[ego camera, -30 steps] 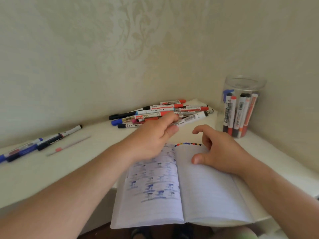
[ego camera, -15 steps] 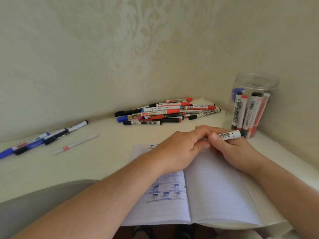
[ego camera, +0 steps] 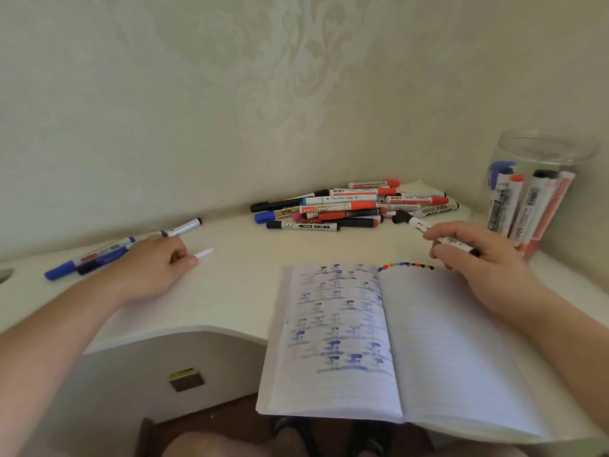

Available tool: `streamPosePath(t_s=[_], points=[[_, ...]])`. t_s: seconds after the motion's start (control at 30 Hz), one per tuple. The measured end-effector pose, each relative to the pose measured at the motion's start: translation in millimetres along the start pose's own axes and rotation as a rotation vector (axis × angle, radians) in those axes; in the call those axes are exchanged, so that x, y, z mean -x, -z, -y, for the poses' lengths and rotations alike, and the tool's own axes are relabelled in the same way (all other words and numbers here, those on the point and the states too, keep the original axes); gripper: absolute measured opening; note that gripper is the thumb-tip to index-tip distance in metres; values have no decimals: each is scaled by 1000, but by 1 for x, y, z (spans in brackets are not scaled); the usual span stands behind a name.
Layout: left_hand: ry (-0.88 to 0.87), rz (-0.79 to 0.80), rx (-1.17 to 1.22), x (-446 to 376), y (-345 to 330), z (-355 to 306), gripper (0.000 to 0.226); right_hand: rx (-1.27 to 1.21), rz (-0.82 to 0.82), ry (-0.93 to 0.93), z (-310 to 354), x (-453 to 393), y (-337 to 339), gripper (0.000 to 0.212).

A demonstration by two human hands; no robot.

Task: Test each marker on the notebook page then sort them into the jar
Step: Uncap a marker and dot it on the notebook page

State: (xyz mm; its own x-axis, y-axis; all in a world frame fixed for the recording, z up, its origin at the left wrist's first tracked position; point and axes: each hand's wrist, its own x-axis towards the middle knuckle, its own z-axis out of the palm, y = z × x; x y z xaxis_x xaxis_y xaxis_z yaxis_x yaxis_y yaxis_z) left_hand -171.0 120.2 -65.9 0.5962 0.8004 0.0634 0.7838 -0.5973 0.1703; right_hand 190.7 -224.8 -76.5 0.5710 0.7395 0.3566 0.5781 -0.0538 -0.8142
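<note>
An open notebook (ego camera: 389,341) lies on the desk (ego camera: 250,258) at the near edge, right of centre. Behind it, toward the wall, sits a pile of markers (ego camera: 349,207). The jar (ego camera: 534,192) stands in the far right corner, right of the pile, with markers upright inside it. The right hand (ego camera: 478,255) holds a marker (ego camera: 431,230) between the notebook and the jar. Well to the left, the left hand (ego camera: 155,268) rests on the desk, with a small group of markers (ego camera: 99,255) just behind it and a thin pen (ego camera: 204,253) at its fingertips.
</note>
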Motion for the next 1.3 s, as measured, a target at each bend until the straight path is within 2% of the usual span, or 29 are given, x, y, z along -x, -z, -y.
streamPosePath(t_s=[0.07, 0.13, 0.27, 0.33, 0.47, 0.57, 0.7, 0.83, 0.9, 0.93, 1.0, 1.1, 1.2, 1.3], points=[[-54, -18, -31, 1, 1, -6, 29, 79, 91, -20, -2, -5, -4, 31], [-108, -38, 62, 1, 5, -30, 21, 245, 124, -1, -6, -9, -7, 36], [-353, -178, 217, 7, 17, -126, 13, 681, 118, 36, -23, -16, -9, 33], [-466, -228, 341, 14, 20, -180, 19, 736, 104, 12, -29, -16, -6, 37], [-618, -48, 531, 17, 1, -260, 21, 716, 128, 15, -26, -14, -5, 47], [-656, 54, 602, 13, -22, -288, 25, 568, 97, -2, -20, -10, 0, 50], [-663, 86, 671, 10, -51, -292, 35, 130, -75, -88, -9, 2, 21, 40], [-746, 36, 613, 15, -56, -291, 40, -260, -11, -79, 5, 6, 26, 22], [-779, 27, 525, 20, -55, -291, 46, -313, -49, -92, 9, 4, 23, 8], [-766, 39, 495, 22, -54, -290, 49, -291, -75, -101, 10, 3, 21, 8], [-688, 86, 498, 24, -51, -290, 59, -254, -149, -148, 10, 2, 21, 19], [-573, 111, 492, 26, -50, -290, 76, -296, -299, -201, 11, 1, 27, 24], [-543, 113, 407, 29, -50, -289, 88, -415, -487, -186, 13, 2, 36, 27], [-539, 127, 365, 32, -49, -288, 90, -559, -596, -172, 17, 1, 42, 28]])
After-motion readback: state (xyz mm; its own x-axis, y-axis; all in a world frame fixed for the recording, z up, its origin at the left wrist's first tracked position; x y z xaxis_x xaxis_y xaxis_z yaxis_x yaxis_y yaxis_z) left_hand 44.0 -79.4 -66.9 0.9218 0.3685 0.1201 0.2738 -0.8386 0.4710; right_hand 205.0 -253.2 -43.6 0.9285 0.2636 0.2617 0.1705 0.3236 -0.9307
